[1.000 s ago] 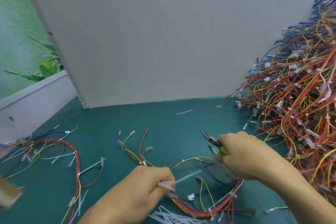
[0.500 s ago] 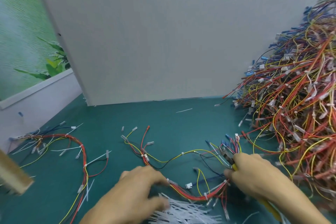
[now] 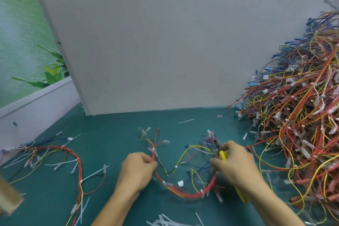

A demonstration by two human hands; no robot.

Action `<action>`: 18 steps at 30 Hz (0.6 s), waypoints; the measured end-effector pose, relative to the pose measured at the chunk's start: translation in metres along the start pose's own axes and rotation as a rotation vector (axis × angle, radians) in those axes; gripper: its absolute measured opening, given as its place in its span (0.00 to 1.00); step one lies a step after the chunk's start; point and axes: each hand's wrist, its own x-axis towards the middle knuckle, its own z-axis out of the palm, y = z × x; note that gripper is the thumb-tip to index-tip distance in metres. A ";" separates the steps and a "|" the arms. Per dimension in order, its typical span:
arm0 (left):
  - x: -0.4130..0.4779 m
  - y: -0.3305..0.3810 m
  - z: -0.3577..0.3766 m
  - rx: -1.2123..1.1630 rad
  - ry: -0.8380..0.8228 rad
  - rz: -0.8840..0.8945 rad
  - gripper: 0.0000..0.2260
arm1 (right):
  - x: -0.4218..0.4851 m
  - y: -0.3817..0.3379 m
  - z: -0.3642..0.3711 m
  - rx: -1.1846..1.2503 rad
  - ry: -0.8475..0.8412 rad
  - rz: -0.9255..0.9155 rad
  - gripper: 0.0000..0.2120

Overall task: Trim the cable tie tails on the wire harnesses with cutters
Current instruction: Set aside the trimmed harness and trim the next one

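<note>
On the green mat (image 3: 110,143), at nine o'clock from the hands, lies a spare harness (image 3: 79,170) with long white tails uncut; the left hand (image 3: 136,168) pinches the working harness (image 3: 187,195) at the hand's two o'clock edge, fingers curled round the red wires; the harness sags in a loop toward six o'clock between both hands; the right hand (image 3: 236,167) is wrapped round the yellow-handled cutters (image 3: 222,155), their blurred tip pointing to eleven o'clock; a harness pile (image 3: 297,124) rises at three o'clock.

Open green mat (image 3: 113,143) ahead, harness heap (image 3: 297,115) crowding right, grey board (image 3: 165,42) walling the back
</note>
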 end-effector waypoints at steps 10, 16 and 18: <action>0.053 0.028 -0.026 -1.100 0.141 -0.015 0.03 | 0.047 -0.034 -0.003 1.070 0.065 0.064 0.07; 0.068 0.019 -0.005 -1.132 0.109 -0.041 0.05 | 0.063 -0.028 0.010 1.154 0.011 0.157 0.06; 0.072 0.017 -0.002 -1.131 0.108 -0.045 0.05 | 0.067 -0.027 0.012 1.170 0.004 0.151 0.06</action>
